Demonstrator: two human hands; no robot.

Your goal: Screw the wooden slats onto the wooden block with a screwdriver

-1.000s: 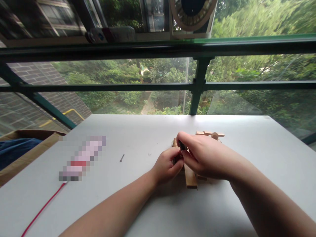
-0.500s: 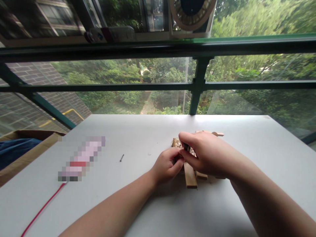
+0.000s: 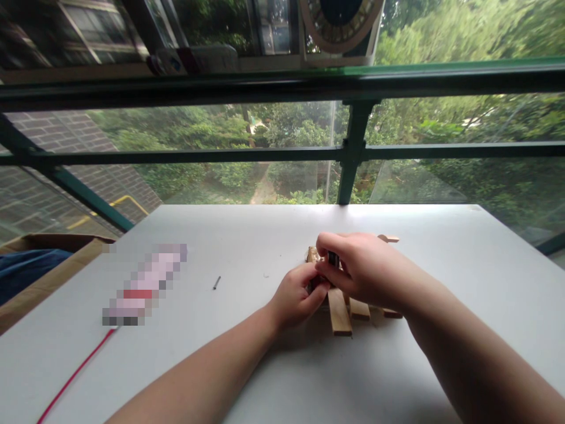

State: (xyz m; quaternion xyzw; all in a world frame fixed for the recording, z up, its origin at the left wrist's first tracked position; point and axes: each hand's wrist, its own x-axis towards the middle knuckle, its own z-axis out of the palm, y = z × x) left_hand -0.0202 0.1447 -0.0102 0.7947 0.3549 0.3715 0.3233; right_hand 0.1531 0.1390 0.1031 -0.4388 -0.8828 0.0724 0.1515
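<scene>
My right hand (image 3: 359,262) is closed, thumb and curled fingers around a small black object (image 3: 333,259) that is mostly covered. Just to its left my left hand (image 3: 298,294) pinches with thumb and forefinger, touching the right fingertips; what lies in that pinch is hidden. Beyond the fingers shows a brown, shiny piece (image 3: 312,254) of an irregular shape. From under both hands a flat wooden strip (image 3: 339,315) sticks out towards me. Beside it are the ends of a second wooden strip (image 3: 360,310) and a third wooden strip (image 3: 392,314), partly under my right hand.
A thin wooden piece with a rounded end (image 3: 388,239) lies behind my right wrist. On the white table (image 3: 247,235) are a small grey metal pin or screw (image 3: 216,282) and a pixelated oblong item (image 3: 145,285) with a red cable (image 3: 79,372). A cardboard box (image 3: 53,274) stands left, before green railings (image 3: 198,156).
My right hand has shifted slightly left and tilted, covering a pale strip behind it and showing more of the black object. My left hand stays almost where it was.
</scene>
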